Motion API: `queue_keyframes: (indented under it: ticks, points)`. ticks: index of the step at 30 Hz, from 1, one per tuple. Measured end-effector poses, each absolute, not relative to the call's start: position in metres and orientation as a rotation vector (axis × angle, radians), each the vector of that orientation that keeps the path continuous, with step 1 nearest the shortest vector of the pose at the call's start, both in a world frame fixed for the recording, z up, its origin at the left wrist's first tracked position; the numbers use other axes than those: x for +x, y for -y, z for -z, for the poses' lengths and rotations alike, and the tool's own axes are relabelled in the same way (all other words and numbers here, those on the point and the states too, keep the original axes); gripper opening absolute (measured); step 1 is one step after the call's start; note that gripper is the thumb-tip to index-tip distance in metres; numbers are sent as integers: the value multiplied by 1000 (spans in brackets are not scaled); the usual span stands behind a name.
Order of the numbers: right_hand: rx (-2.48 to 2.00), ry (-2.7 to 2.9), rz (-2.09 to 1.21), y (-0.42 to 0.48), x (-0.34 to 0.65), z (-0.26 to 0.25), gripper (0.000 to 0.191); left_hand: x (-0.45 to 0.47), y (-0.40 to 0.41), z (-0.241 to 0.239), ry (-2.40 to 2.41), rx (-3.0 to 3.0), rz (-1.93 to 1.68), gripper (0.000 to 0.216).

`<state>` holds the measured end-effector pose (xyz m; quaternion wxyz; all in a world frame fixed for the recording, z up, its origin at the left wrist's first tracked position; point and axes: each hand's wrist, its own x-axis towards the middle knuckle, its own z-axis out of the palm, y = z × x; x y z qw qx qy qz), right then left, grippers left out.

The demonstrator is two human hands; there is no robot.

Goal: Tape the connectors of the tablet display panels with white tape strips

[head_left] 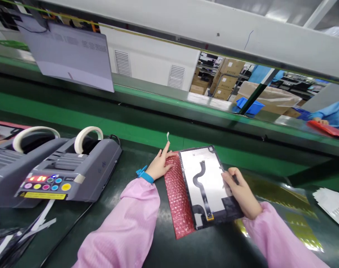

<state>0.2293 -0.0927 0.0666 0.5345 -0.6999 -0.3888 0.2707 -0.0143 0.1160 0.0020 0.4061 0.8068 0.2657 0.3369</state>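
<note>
A tablet-sized display panel [214, 178] with a silvery back and a black curved flex cable [200, 182] lies tilted over a red bubble-wrap bag [179, 201]. My right hand [240, 190] grips the panel's right edge, thumb on top and the other fingers partly hidden. At the bag's upper left, my left hand [160, 162] has its fingers spread, with thumb and middle finger touching the bag. A small whitish tape strip [167, 137] stands up from the tip of my raised left index finger. A blue wrist strap [145, 174] circles my left wrist.
Two grey tape dispensers [71, 167] with cream tape rolls stand at left, a black cable [66, 227] beside them. Yellowish film sheets [300, 227] and white sheets [332, 206] lie at right. Beyond the green ledge, a co-worker's blue sleeve [332, 113] shows near a red bag [327, 128].
</note>
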Motion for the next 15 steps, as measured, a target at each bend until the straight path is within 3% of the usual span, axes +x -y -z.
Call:
queue_keyframes:
  ticks: [6,12,15]
  points:
    - [-1727,1222,-542,64,206,-38,38,-24,-130,5,-695,1516,-1395,93]
    - [-1750,1301,-449,69,219,-54,36,-26,-100,0,-688,1512,-1406,84]
    - [-1604,1139,-605,92,218,-63,35,-21,-61,-4,-605,1584,-1304,71]
